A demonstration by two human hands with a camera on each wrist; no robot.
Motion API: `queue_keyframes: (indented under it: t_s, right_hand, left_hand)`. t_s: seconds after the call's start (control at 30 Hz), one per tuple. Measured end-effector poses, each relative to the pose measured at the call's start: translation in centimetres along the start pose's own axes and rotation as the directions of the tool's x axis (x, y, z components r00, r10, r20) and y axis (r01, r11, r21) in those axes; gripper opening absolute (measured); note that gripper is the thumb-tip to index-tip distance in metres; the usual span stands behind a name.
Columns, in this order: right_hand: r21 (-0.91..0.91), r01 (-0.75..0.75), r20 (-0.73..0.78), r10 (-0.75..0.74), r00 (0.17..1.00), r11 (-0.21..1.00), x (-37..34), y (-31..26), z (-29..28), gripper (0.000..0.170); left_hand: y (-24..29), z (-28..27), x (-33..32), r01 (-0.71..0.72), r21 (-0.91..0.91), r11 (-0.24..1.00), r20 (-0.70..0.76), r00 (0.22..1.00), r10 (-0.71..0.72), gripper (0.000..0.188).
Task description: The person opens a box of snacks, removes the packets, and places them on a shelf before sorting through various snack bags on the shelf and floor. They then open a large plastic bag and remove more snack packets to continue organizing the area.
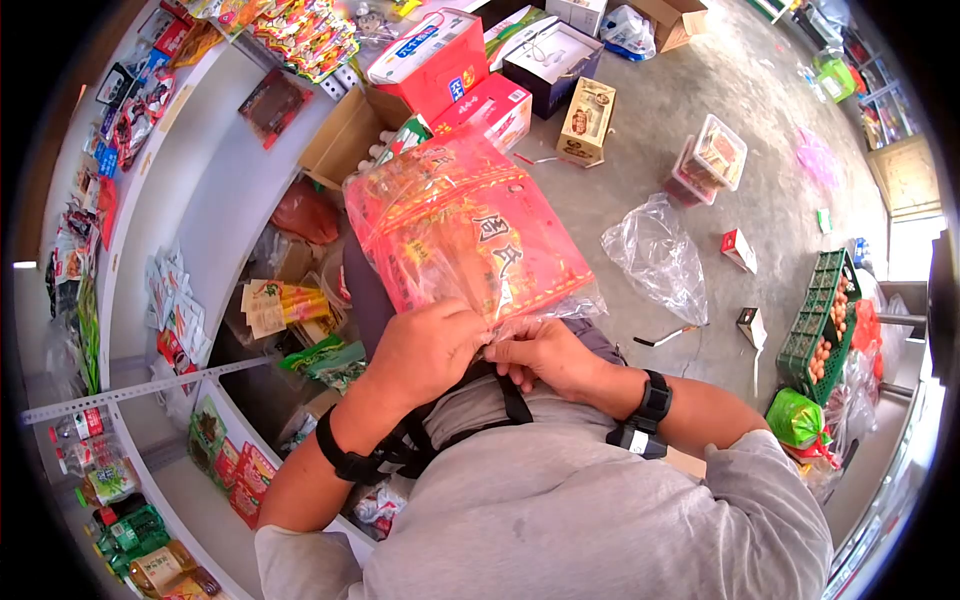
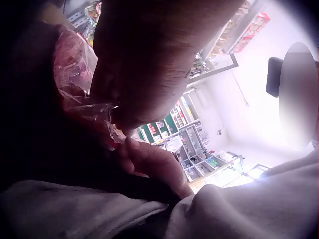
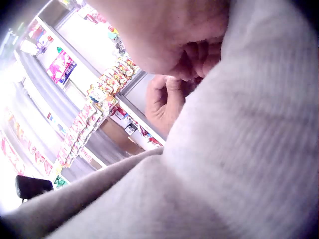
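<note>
A large red packet [image 1: 470,235] with gold and dark lettering, wrapped in clear plastic, lies across the person's lap. Its near end gathers into crumpled clear film at the fingers. The left hand [image 1: 435,345] pinches this film with curled fingers and thumb. Close beside it, the right hand [image 1: 550,355] pinches the same end, thumb towards the left hand. In the left wrist view the bag's clear plastic [image 2: 77,69] runs down to where both hands meet. The right wrist view shows the left hand [image 3: 167,102] beyond the right, with the pinched film hidden.
Shelves [image 1: 165,230] with snack packets stand at the left. Ahead are red cartons [image 1: 430,60] and a dark open box [image 1: 552,65]. On the floor lie a yellow box [image 1: 587,120], stacked plastic tubs [image 1: 718,155] and a clear bag [image 1: 658,255]. A green egg crate [image 1: 800,350] stands right.
</note>
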State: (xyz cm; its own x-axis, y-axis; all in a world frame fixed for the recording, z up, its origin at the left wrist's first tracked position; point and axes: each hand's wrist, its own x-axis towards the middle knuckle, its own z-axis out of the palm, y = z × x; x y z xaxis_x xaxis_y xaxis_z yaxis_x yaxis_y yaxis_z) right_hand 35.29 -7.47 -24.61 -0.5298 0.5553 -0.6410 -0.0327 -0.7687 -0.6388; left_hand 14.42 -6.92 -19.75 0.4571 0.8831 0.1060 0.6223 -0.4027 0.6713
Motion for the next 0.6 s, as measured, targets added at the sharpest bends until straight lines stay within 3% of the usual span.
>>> queue_keyframes:
  t_s: [0.03,0.13,0.17,0.23,0.37,0.43,0.5,0.6]
  right_hand:
    - [-0.028,0.003,0.003,-0.002,1.000,1.000,0.1,-0.1,-0.2,0.014]
    - [-0.090,-0.013,-0.009,0.012,1.000,0.996,0.2,0.2,-0.6,0.014]
    - [-0.110,-0.021,-0.013,0.020,1.000,0.994,0.2,0.3,-0.7,0.014]
    - [-0.110,-0.082,-0.005,0.082,0.997,0.991,0.2,-0.4,-0.9,0.015]
    - [-0.162,-0.141,-0.017,0.140,0.990,0.977,0.2,-0.7,-0.8,0.018]
    - [-0.117,-0.170,0.022,0.174,0.985,0.978,0.0,-1.1,-0.7,0.021]
    - [-0.085,-0.182,0.032,0.185,0.982,0.980,-0.4,-2.3,-0.3,0.029]
    - [0.081,-0.325,0.084,0.319,0.944,0.942,0.1,-3.0,-0.8,0.043]
  left_hand:
    - [-0.1,0.0,0.1,0.002,-0.038,0.999,-0.031,1.000,-0.004,0.006]
    - [-1.7,-1.6,0.3,0.142,-0.260,0.955,-0.190,0.962,-0.195,0.008]
    - [-2.1,-2.1,0.0,0.197,-0.503,0.842,-0.250,0.899,-0.359,0.009]
    - [-2.5,-3.3,-1.1,0.250,-0.682,0.687,-0.295,0.766,-0.571,0.010]
    - [-2.2,-1.3,-6.6,0.320,-0.740,0.592,-0.345,0.574,-0.742,0.016]
    - [-2.0,-0.9,-8.8,0.320,-0.724,0.611,-0.318,0.632,-0.707,0.006]
    - [-2.2,-0.7,-9.2,0.331,-0.583,0.743,-0.338,0.732,-0.591,0.002]
    - [-0.8,-2.3,-6.8,0.327,-0.380,0.865,-0.334,0.824,-0.459,0.009]
